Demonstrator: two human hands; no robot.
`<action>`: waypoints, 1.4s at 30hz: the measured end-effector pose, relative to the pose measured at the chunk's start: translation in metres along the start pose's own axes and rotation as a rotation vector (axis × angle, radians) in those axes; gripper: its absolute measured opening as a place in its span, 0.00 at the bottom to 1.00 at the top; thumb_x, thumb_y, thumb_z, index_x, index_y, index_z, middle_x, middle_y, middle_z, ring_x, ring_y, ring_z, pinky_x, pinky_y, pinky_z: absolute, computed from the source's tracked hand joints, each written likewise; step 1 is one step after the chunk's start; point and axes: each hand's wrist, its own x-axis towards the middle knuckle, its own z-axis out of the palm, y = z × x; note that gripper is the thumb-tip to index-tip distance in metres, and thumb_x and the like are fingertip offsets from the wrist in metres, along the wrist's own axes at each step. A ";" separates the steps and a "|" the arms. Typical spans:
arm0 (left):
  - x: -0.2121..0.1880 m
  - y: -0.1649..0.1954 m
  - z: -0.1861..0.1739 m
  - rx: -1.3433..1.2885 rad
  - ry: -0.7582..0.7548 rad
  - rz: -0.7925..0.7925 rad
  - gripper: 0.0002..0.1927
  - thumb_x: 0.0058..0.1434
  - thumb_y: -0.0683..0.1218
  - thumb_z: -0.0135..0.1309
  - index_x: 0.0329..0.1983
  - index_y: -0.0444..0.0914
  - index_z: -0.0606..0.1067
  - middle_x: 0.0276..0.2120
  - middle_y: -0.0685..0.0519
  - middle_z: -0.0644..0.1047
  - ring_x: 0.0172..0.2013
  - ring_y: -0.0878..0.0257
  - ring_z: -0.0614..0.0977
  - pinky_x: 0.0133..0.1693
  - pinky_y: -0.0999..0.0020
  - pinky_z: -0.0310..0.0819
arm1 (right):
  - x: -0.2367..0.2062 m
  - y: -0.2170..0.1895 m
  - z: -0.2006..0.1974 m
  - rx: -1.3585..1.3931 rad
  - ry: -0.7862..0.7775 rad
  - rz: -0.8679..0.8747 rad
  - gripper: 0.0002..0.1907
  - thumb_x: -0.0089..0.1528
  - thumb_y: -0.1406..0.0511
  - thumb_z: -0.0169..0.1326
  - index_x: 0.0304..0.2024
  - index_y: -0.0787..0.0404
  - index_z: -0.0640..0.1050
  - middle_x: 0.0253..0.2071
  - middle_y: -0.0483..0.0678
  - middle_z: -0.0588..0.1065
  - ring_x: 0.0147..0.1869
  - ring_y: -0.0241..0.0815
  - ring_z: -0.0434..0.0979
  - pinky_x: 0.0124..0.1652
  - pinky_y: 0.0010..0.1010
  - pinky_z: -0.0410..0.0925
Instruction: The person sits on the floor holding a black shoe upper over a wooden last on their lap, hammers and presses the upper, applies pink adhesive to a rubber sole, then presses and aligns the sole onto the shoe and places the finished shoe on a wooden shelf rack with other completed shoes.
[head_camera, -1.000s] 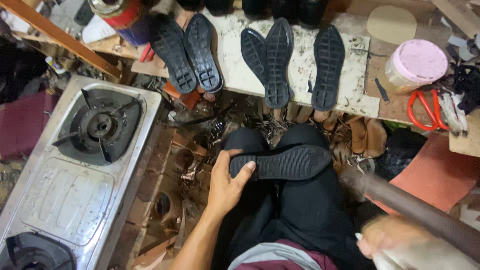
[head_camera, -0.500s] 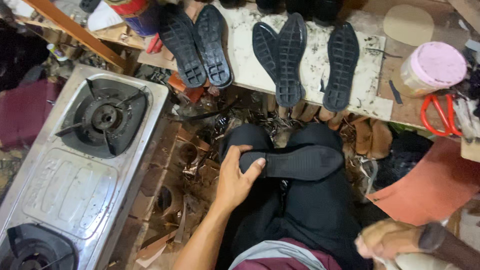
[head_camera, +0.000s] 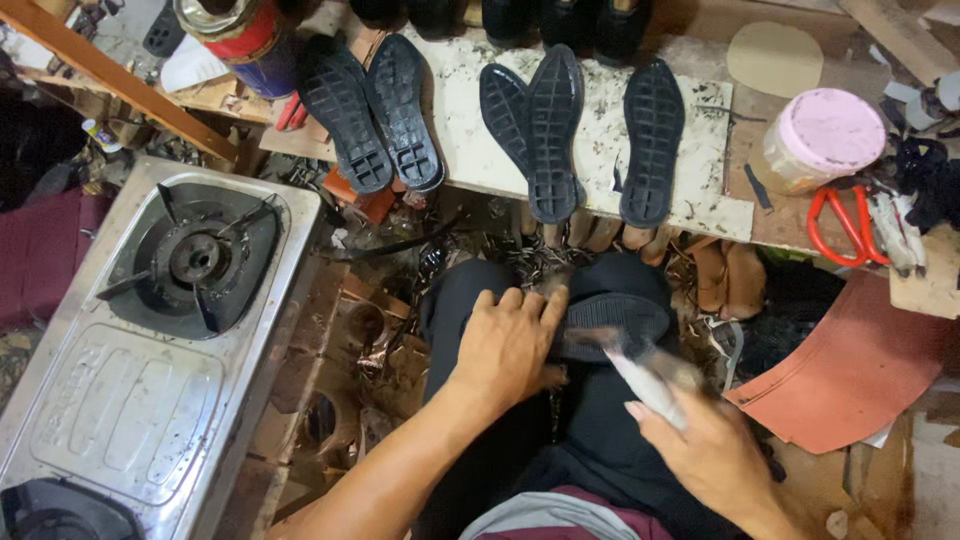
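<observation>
My left hand (head_camera: 505, 345) lay flat on the near-left end of the sole (head_camera: 612, 325), which rested across my lap, its grip pressing down rather than pinching. My right hand (head_camera: 715, 455) had its grip closed around a pale tool (head_camera: 645, 375), the tip over the sole's middle. To do this well, I judged, I had to pin the sole hard against my thigh so it could not slide, and keep the strokes short and even across the face. The tool was smeared by motion, so I could not tell its kind or whether it touched the sole. My left palm hid one end of the sole. Five more soles (head_camera: 555, 130) lay on the far table (head_camera: 700, 200).
</observation>
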 end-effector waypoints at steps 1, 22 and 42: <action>0.005 0.000 0.002 0.059 -0.014 -0.016 0.53 0.45 0.65 0.67 0.70 0.36 0.64 0.47 0.47 0.76 0.47 0.52 0.77 0.46 0.55 0.68 | -0.008 0.000 -0.011 0.046 0.060 -0.011 0.17 0.54 0.60 0.65 0.43 0.58 0.81 0.26 0.54 0.80 0.27 0.50 0.81 0.31 0.41 0.73; 0.011 0.001 0.023 0.168 -0.052 -0.016 0.53 0.45 0.62 0.68 0.70 0.33 0.62 0.41 0.50 0.75 0.44 0.54 0.76 0.42 0.57 0.68 | -0.004 0.070 0.010 0.415 -0.095 -0.026 0.16 0.63 0.58 0.60 0.39 0.65 0.77 0.26 0.56 0.80 0.30 0.50 0.84 0.33 0.40 0.75; -0.010 -0.056 0.006 -0.296 -0.004 -0.057 0.49 0.40 0.57 0.73 0.66 0.41 0.69 0.54 0.44 0.77 0.55 0.45 0.77 0.54 0.54 0.72 | 0.008 0.035 0.016 0.186 0.091 0.191 0.17 0.60 0.56 0.56 0.37 0.63 0.70 0.15 0.52 0.75 0.17 0.47 0.81 0.22 0.38 0.71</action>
